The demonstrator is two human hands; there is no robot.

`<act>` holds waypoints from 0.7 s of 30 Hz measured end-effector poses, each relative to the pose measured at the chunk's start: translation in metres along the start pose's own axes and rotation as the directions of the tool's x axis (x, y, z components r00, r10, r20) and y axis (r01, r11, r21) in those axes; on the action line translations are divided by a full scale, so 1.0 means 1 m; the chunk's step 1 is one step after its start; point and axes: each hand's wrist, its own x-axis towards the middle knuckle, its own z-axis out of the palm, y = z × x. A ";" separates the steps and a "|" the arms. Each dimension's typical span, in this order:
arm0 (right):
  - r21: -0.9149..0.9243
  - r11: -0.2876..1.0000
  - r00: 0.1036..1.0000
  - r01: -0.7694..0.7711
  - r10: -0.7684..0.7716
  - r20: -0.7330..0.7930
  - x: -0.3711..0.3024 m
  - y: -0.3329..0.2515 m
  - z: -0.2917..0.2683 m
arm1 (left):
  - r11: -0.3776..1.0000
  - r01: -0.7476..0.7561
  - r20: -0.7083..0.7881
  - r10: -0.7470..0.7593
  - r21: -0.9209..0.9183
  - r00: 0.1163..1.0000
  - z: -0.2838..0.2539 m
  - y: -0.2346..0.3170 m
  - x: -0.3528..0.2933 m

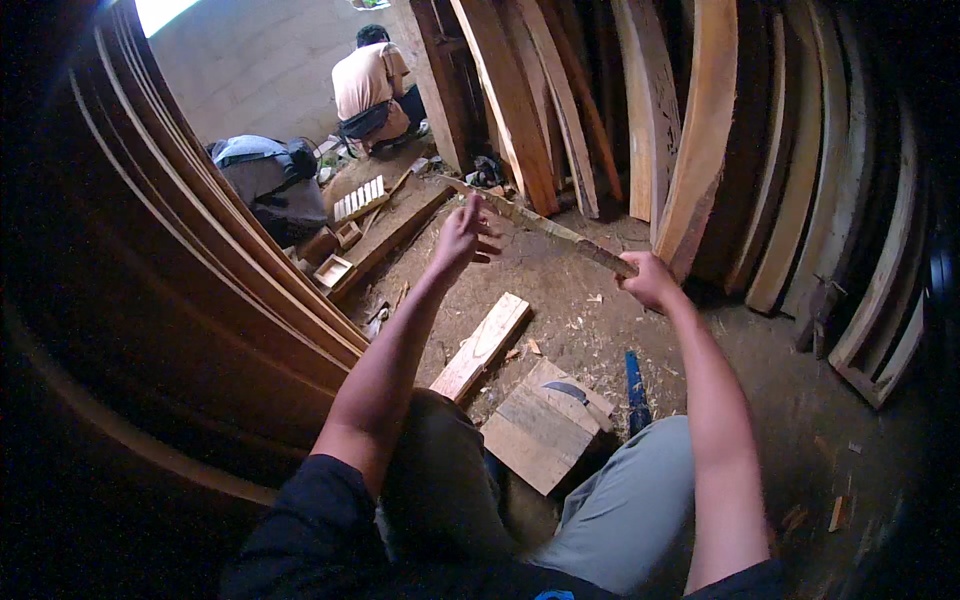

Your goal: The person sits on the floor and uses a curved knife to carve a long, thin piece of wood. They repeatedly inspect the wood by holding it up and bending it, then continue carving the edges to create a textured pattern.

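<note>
My right hand is wrapped round the near end of a long thin wooden strip, which slants away to the far left. Close to the strip's far part, my left hand is raised with its fingers apart and holds nothing; whether it touches the wood I cannot tell. Between my knees stands a wooden block, on which lies a dark curved blade. To its right, a narrow blue object rests on the ground. A pale plank lies left of the block.
Tall boards lean along the right and back. Stacked sheets rise on the left. A person crouches at the back near a slatted wooden piece. A small wooden box sits beside a long beam. Shavings litter the dirt floor.
</note>
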 end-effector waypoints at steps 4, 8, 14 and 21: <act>0.119 0.992 0.998 0.051 -0.055 0.030 0.001 0.002 0.006 | 0.942 -0.204 -0.288 0.124 -0.268 0.949 -0.021 -0.013 0.018; 0.031 0.998 0.996 -0.048 0.046 0.072 -0.002 -0.007 0.003 | 0.919 -0.247 -0.341 0.135 -0.308 0.930 -0.029 -0.006 0.015; -0.063 0.998 0.998 -0.027 0.024 -0.051 -0.005 -0.019 -0.001 | 0.898 -0.290 -0.364 0.162 -0.330 0.917 -0.027 0.001 0.012; -0.245 0.969 0.979 -0.032 -0.019 -0.202 -0.007 -0.026 -0.003 | 0.858 -0.312 -0.368 0.158 -0.408 0.916 -0.032 0.003 0.012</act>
